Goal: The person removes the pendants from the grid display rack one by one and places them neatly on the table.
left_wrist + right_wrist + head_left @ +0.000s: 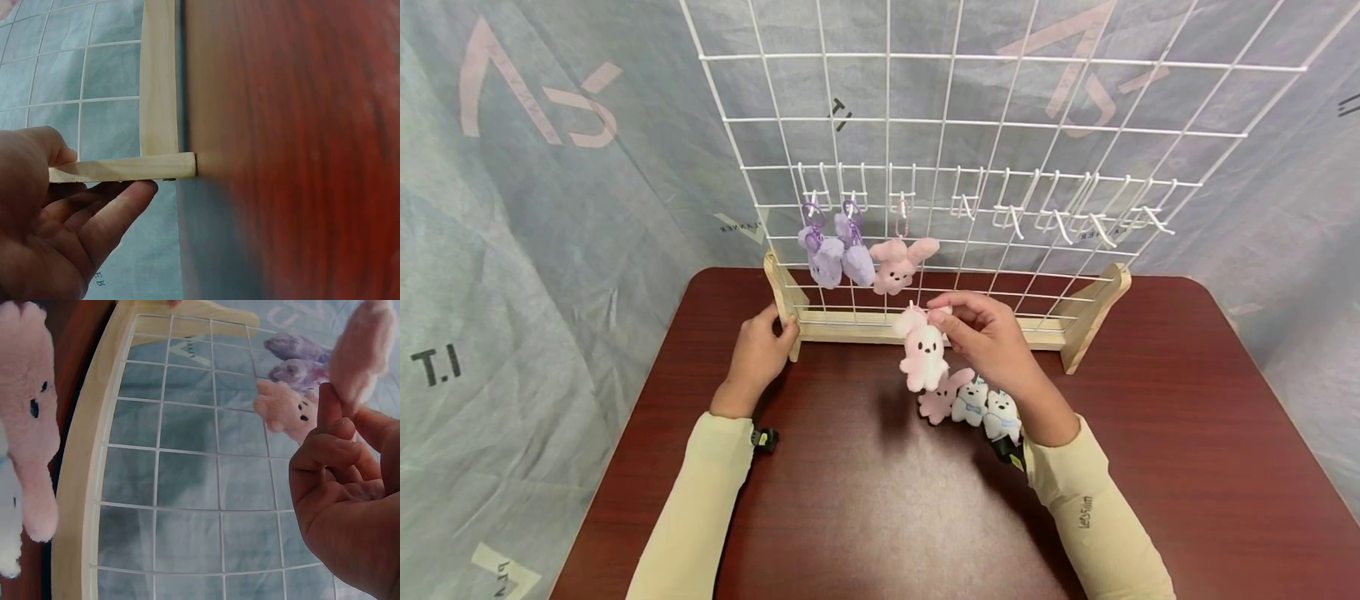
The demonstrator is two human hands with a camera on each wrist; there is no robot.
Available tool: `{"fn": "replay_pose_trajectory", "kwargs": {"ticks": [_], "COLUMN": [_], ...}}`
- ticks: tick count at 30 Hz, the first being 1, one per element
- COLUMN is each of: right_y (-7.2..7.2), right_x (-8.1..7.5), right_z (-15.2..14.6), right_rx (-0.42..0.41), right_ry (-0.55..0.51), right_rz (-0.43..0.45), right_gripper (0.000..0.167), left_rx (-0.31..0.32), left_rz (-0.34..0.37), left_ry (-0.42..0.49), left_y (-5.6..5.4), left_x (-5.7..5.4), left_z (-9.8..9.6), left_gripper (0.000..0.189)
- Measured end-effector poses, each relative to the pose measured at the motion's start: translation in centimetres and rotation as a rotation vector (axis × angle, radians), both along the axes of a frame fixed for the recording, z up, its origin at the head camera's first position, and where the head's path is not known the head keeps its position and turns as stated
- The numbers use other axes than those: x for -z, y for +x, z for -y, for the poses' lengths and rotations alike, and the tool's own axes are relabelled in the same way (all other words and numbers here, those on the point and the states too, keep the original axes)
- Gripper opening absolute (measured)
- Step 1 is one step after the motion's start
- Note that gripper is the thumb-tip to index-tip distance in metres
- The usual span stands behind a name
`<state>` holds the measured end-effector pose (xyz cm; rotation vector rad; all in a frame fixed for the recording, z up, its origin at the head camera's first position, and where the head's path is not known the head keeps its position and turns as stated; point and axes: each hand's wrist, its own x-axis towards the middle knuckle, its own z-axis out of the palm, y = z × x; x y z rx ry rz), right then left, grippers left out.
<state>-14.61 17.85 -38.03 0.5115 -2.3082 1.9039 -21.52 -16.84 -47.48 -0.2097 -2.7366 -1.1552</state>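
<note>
My left hand point(757, 357) grips the wooden side foot point(782, 296) of a white wire grid rack. In the left wrist view, thumb and fingers lie on either side of that foot point(128, 167). A pink plush bunny keychain point(923, 358) hangs upright from my right hand point(992, 337), which pinches it near the ears, in front of the rack's lower bar. On the rack's hooks hang two purple plush keychains point(826, 260) and one pink bunny keychain point(895, 271). The right wrist view shows the pinching fingertips against pink fur point(359, 362).
On the table point(835, 500), below the right hand, lie another pink bunny point(936, 404) and two white plush dogs point(970, 402) with blue bows. Several bare hooks point(1060, 225) extend along the grid point(1000, 133) to the right. Grey cloth point(587, 192) hangs behind.
</note>
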Motion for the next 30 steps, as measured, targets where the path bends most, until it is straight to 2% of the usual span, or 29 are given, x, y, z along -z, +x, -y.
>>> {"fn": "replay_pose_trajectory", "kwargs": {"ticks": [4,13,24,30], "right_y": [-0.2,-0.7,-1.4,-1.5], "right_x": [0.5,1.4,2.0,2.9], "right_z": [-0.1,-0.1,0.1,0.2], "right_rx": [-0.002,-0.036,-0.083,-0.083], "right_ry": [0.058,0.084,0.212,0.298], "right_rz": [0.013,0.133,0.171,0.186], "right_gripper": [0.014,0.015,0.019,0.019], "left_rx": [-0.006,-0.001,-0.005,-0.004], "left_rz": [0.005,-0.003,-0.008,0.002], "left_ry": [0.001,0.007,0.006,0.002], "left_y": [0.1,0.1,-0.1,0.0], "left_x": [0.1,-0.1,-0.4,-0.2], "left_z": [-0.1,-0.1,0.0,-0.1], "left_gripper": [0.036,0.033,0.031,0.030]}}
